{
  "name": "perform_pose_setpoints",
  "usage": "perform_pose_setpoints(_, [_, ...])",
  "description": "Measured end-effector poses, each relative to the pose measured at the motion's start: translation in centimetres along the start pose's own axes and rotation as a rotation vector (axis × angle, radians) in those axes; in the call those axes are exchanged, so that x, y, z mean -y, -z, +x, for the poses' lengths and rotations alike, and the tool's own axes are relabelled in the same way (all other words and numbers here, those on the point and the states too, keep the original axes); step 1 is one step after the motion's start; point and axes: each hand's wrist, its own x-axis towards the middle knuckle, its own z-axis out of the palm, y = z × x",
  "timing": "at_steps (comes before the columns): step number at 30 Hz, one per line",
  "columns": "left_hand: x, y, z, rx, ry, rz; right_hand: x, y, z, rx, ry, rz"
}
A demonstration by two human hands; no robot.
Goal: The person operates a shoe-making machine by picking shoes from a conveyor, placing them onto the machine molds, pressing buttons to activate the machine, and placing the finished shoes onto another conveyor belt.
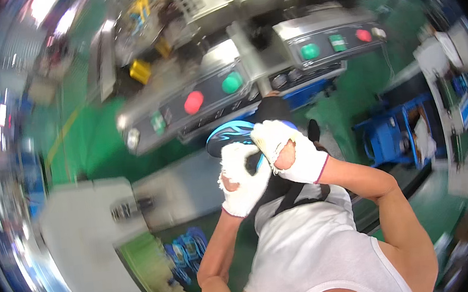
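Nearest, over the wearer's white vest [313, 246], the gloved left hand [243, 179] curls its thumb and fingers into a narrow ring, and the right hand [292, 154] closes beside it; both hold a blue-and-black, sole-like piece [227, 135] in front of the body. The two-handed grip is probably meant to steady it, and the closeness to keep it in sight. Its rounded, exposed end points left; the long axis seems to run roughly left to right, though the gloves hide the far end, so its full line is uncertain. To the lower left lies a heap of blue items [187, 248], perhaps placed there for easy reach. Farther off, the left control panel [213, 93] and right control panel [324, 47] face the wearer, presumably so their red and green buttons are handy.
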Motion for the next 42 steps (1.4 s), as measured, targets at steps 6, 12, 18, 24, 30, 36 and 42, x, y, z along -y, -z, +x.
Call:
perform_pose_setpoints(6, [-10.3, -4.6, 14.6, 0.330, -0.480, -0.251, -8.0, 8.1, -9.0, -0.125, -0.835, 0.804])
perform_pose_setpoints(12, [-9.4, -10.9, 27.4, 0.100, -0.437, -0.138, -9.4, 2.2, -19.7, -0.893, -1.065, 1.487])
perform_pose_setpoints(18, [-5.7, -20.2, 41.1, 0.172, -0.280, 0.039, -12.8, 0.0, -21.7, -0.914, -1.226, 1.729])
perform_pose_setpoints(24, [-2.5, -30.8, 52.1, 0.194, -0.031, 0.200, -18.6, 0.2, -18.9, -0.993, -1.065, 1.702])
perform_pose_setpoints(30, [2.1, -35.2, 59.2, 0.050, -0.078, 0.223, -19.7, 0.2, -19.8, -0.876, -1.137, 1.766])
perform_pose_setpoints(36, [1.6, -33.8, 57.8, -0.210, -0.094, -0.149, -17.2, 0.2, -19.5, -1.034, -1.280, 1.714])
perform_pose_setpoints(42, [-8.5, -24.0, 47.1, -0.254, -0.154, -0.449, -17.0, -0.8, -19.1, -1.029, -1.298, 1.418])
